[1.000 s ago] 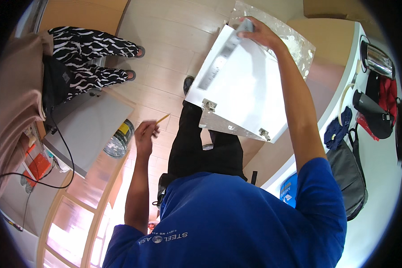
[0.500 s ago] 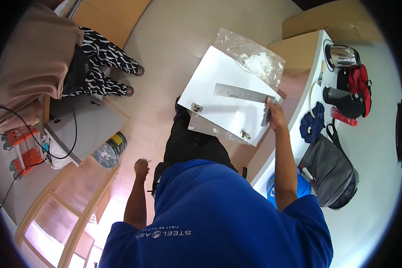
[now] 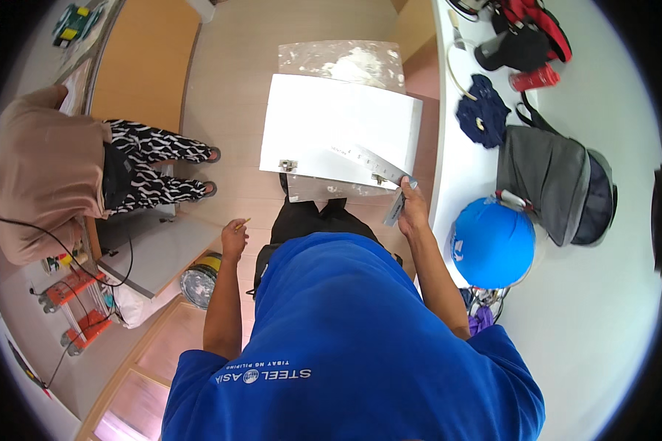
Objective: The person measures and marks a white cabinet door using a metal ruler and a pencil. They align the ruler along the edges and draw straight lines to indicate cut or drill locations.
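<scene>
My right hand (image 3: pixel 413 209) grips a metal try square (image 3: pixel 371 162) at its corner. The long marked blade reaches over the near right part of a white panel (image 3: pixel 324 117), and the short arm sticks out past the panel's near edge. Whether the blade touches the panel I cannot tell. Two metal hinges sit along that near edge: the left hinge (image 3: pixel 288 166) and the right hinge (image 3: pixel 379 178) close to the blade. Off to the left, away from the panel, my left hand (image 3: pixel 234 239) is closed around a thin yellow pencil (image 3: pixel 243 223).
Beneath the panel lies a board (image 3: pixel 309 59) with white smears. At right, a white counter (image 3: pixel 449 154) carries a dark cloth (image 3: pixel 482 110), a grey backpack (image 3: pixel 537 176) and a blue rounded object (image 3: pixel 496 242). A bucket (image 3: pixel 201 283) and another person (image 3: pixel 59 176) are at left.
My right hand has drawn the try square nearer me, from the panel's middle toward its hinged edge. My left hand has come up, and its pencil shows plainly. The whole view has turned.
</scene>
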